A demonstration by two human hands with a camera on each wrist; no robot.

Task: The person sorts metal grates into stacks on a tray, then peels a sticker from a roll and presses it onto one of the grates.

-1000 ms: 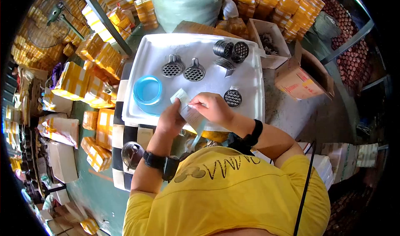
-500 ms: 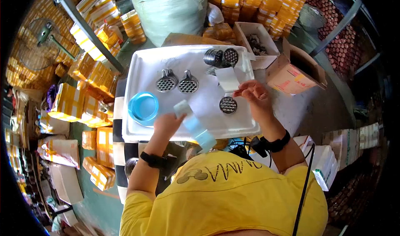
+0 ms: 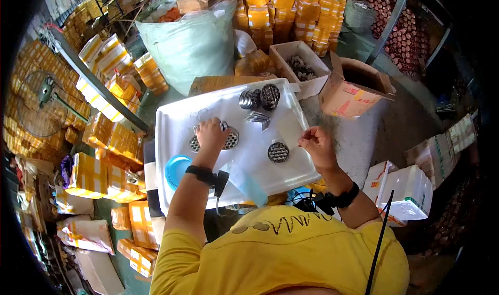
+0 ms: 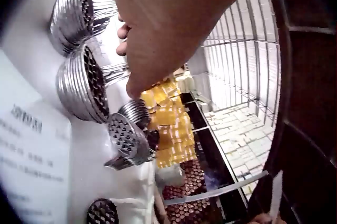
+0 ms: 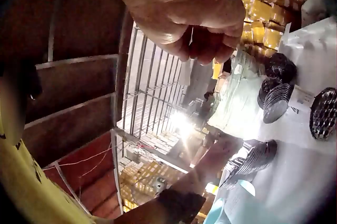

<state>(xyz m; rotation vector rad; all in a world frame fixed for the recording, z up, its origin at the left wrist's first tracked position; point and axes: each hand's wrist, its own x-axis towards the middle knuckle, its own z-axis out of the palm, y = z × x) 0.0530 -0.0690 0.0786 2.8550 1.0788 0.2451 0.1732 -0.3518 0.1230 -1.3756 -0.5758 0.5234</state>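
Note:
My left hand [image 3: 210,135] is over two stacks of perforated metal discs [image 3: 230,139]. In the left wrist view its fingertips are close to the handles of the stacks [image 4: 84,84]; whether they grip is hidden. The right hand [image 3: 318,148], right of a dark round perforated piece [image 3: 278,152], pinches a thin whitish sheet or bag [image 3: 289,131] between thumb and fingers; its edge [image 4: 276,195] shows in the left wrist view. A pale blue strip [image 3: 244,184] lies at the tray's front edge, and printed paper [image 4: 31,150] shows in the left wrist view.
The white tray [image 3: 169,120] also holds a blue round container [image 3: 178,171] at left and more stacked metal discs [image 3: 249,99] at the back. Behind are a large pale sack [image 3: 189,45] and a white box [image 3: 299,61]; an open carton [image 3: 345,100] stands at right.
The left hand has let go of the pale strip and moved forward to the metal stacks. My right hand has drawn away from the left, pinching the thin sheet. The head view has shifted.

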